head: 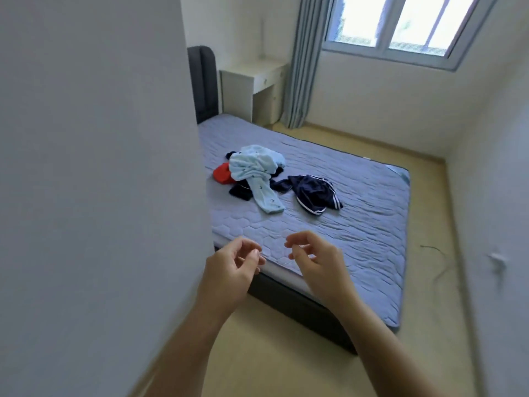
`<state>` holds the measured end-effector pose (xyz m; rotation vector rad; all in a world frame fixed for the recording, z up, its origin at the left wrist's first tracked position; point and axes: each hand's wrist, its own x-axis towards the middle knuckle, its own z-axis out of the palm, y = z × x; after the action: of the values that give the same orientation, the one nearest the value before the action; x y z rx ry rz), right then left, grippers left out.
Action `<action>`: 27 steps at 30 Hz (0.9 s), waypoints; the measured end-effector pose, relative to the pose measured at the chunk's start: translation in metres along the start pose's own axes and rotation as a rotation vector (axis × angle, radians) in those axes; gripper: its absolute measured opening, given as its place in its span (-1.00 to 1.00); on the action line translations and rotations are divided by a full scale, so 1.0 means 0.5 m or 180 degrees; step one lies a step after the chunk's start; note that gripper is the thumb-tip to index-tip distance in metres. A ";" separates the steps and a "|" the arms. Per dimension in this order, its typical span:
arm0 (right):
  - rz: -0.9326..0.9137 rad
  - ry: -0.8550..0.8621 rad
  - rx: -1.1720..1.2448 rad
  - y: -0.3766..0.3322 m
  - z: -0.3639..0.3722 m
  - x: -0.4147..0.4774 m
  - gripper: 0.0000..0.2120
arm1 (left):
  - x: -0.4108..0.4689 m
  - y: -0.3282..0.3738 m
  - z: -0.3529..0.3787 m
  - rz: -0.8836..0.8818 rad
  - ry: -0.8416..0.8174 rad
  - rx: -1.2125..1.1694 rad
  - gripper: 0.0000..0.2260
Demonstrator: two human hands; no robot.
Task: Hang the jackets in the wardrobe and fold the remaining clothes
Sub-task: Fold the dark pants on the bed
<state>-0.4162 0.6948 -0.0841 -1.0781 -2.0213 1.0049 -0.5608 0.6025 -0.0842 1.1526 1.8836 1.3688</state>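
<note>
One light-blue garment (255, 170), one red cloth (221, 173), one navy white-striped garment (315, 194) on grey quilted mattress (360, 224), far beyond left hand (232, 269), right hand (319, 263), both loosely curled, empty

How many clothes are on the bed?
4: a light blue top in a heap, a red piece at its left, a dark piece under it, a striped navy jacket at its right. More may hide underneath.

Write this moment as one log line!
left hand: empty | right hand: empty | clothes pile: unfolded on bed | navy garment: beside pile
</note>
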 end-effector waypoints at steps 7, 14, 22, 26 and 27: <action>0.0632 0.0453 -0.0244 0.159 -0.063 0.205 -0.77 | 0.317 -0.036 0.138 -0.0023 -0.0929 0.0023 -0.88; 0.1445 0.0159 -0.0425 0.501 -0.039 0.476 -0.83 | 0.652 -0.231 0.350 -0.0508 -0.1244 0.0291 -0.84; 0.2189 -0.0885 -0.1087 1.005 0.098 0.852 -0.71 | 1.061 -0.621 0.644 -0.0813 -0.1845 0.1811 -0.81; 0.2281 -0.1069 -0.1400 1.251 0.194 0.974 -0.58 | 1.242 -0.843 0.790 -0.0541 -0.2606 0.3012 -0.30; 0.2266 -0.1019 -0.1454 1.302 0.215 1.000 -0.54 | 1.284 -0.890 0.826 -0.0570 -0.2710 0.3228 -0.17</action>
<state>-0.4832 1.3371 -0.6020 -2.0942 -2.2243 1.1257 -0.6862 1.3055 -0.6049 1.5816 1.8759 -0.3168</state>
